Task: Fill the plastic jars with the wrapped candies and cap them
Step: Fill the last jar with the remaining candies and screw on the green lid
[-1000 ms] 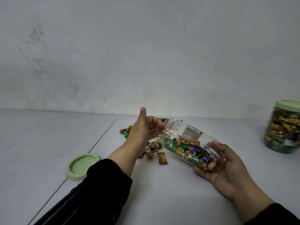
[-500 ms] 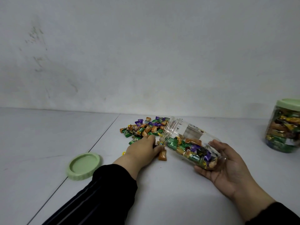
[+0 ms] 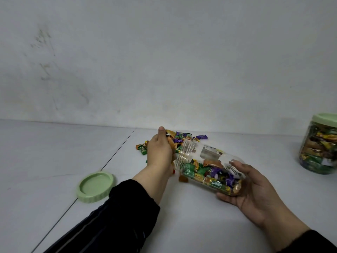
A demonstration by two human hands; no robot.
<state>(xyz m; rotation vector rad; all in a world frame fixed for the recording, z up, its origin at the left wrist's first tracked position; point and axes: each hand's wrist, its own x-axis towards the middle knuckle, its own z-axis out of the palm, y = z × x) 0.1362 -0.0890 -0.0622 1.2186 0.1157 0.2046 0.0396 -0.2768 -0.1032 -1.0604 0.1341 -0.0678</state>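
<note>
At the centre of the frame a clear plastic jar [image 3: 209, 167] is lying tilted on its side, its open mouth pointing toward the upper left and its base resting in the right hand [image 3: 255, 190], which is cupping it from below right with fingers curling up around the far wall. The jar is roughly half full of wrapped candies, all settled toward the base. The left hand [image 3: 160, 152] is sitting right at the jar's mouth, just left of it, fingers bunched around a clutch of wrapped candies [image 3: 170, 141]; how many it is gripping is hard to make out, since the back of the hand is covering them. Just behind that hand, a loose pile of candies [image 3: 184, 136] is lying on the table [image 3: 182, 225]. A green lid [image 3: 95, 187] is lying upturned in the lower left, well apart from the jar. At the right edge a filled jar [image 3: 319, 145] is standing capped.
</note>
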